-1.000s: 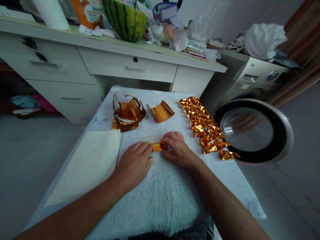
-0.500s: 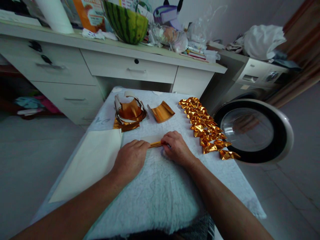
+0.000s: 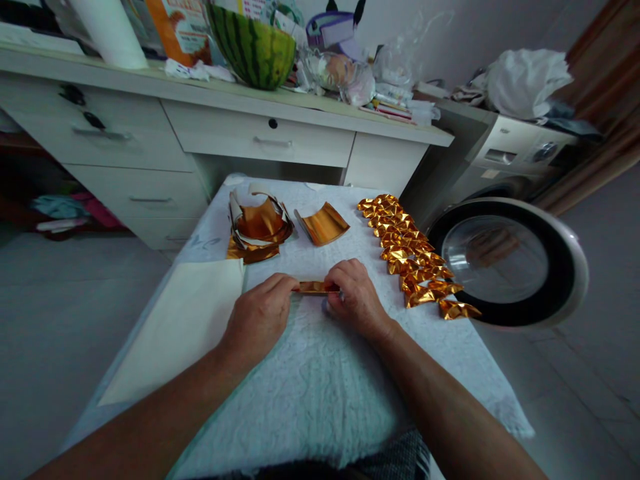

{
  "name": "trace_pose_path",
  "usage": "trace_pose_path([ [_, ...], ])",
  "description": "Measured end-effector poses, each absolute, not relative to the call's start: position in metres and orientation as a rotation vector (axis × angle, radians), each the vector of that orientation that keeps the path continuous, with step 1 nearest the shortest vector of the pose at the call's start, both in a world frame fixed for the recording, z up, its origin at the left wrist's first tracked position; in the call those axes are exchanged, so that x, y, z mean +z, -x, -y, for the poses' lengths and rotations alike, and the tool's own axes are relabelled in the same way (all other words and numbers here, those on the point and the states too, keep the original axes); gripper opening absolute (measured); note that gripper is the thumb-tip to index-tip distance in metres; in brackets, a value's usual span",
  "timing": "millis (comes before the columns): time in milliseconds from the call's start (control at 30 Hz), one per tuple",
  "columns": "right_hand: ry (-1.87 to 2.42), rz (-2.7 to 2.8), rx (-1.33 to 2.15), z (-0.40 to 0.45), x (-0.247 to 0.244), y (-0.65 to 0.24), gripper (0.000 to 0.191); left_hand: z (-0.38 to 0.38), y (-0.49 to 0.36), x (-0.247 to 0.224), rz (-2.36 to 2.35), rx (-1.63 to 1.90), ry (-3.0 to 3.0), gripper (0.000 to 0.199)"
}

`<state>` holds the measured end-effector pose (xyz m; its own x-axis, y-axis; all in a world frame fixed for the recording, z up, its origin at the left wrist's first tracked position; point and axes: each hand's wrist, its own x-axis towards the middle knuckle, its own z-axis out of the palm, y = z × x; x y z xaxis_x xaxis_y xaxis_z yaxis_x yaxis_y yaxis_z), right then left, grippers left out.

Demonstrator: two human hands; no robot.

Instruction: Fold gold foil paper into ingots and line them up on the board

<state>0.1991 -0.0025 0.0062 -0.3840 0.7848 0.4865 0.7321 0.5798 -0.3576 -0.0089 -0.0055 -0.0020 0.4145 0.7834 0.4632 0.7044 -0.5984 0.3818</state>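
Observation:
A narrow folded strip of gold paper [image 3: 312, 287] is stretched between my hands, low over the cloth-covered table [image 3: 320, 373]. My left hand [image 3: 263, 313] pinches its left end, and my right hand [image 3: 356, 293] grips the right end with thumb and fingers. Beyond my hands lies a curved gold sheet [image 3: 326, 224]. To its left is a loose coil of gold and white paper [image 3: 260, 223]. Several folded gold pieces [image 3: 400, 247] stand in rows on the right side of the table.
White paper [image 3: 175, 327] covers the table's left part. Behind is a counter [image 3: 320, 110] with half a watermelon [image 3: 253, 47], an orange packet [image 3: 180, 30] and plastic bags. The open washing machine door [image 3: 507, 260] stands beside the table's right edge.
The gold strip has turned so more of its flat face shows between my hands. My left hand has shifted slightly left and up; my right fingers have moved a little.

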Motion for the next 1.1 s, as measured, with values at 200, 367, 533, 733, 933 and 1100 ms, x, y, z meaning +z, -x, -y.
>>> trace_pose_path([
  [200, 1.211, 2.242, 0.152, 0.005, 0.009, -0.197, 0.018, 0.006, 0.002, 0.0, -1.29, 0.92, -2.546, 0.03],
  [367, 1.231, 2.365, 0.221, 0.006, 0.008, -0.194, 0.019, 0.006, 0.002, -0.004, -1.318, 0.759, -2.562, 0.034],
  [533, 1.229, 2.504, 0.295, 0.006, 0.008, -0.194, 0.015, 0.006, 0.006, -0.007, -1.388, 0.613, -2.653, 0.027],
  [733, 1.23, 2.502, 0.408, 0.006, 0.008, -0.194, 0.013, 0.009, 0.002, -0.001, -1.183, 0.639, -2.653, 0.021],
  [933, 1.196, 2.459, 0.482, 0.005, 0.007, -0.195, 0.016, 0.008, -0.001, -0.004, -1.114, 0.621, -2.421, 0.008],
  [1100, 1.198, 2.402, 0.524, 0.003, 0.006, -0.2, 0.008, 0.003, -0.004, -0.005, -1.139, 0.656, -2.361, 0.007],
])
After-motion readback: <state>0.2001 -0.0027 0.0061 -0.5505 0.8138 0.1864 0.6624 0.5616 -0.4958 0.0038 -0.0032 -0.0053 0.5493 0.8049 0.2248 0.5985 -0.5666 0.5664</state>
